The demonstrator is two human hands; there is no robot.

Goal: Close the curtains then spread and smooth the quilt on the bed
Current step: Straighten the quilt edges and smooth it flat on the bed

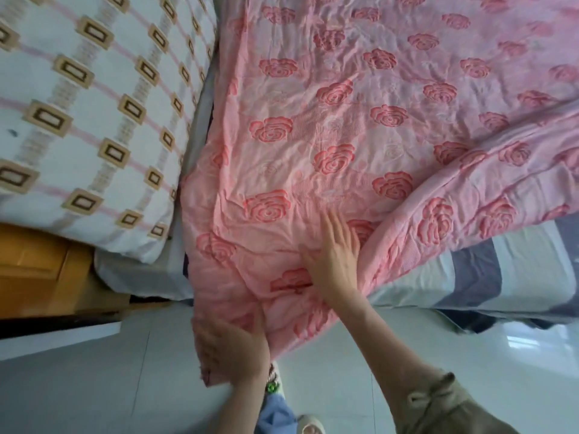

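A pink quilt point(360, 120) with red rose prints covers most of the bed. Its near corner hangs over the bed's edge toward the floor. My left hand point(230, 349) grips that hanging corner, fingers curled around the fabric. My right hand point(336, 255) lies flat on the quilt just above the edge, fingers spread and pointing away from me. On the right the quilt's edge is folded back and bunched, leaving the striped grey and white sheet point(501, 270) bare. No curtains are in view.
A large pillow point(87, 114) with a brown-square check pattern lies at the left of the bed. A wooden nightstand point(40, 270) stands below it. Pale floor tiles point(109, 386) lie at my feet, with my slippered feet point(308, 424) close to the bed.
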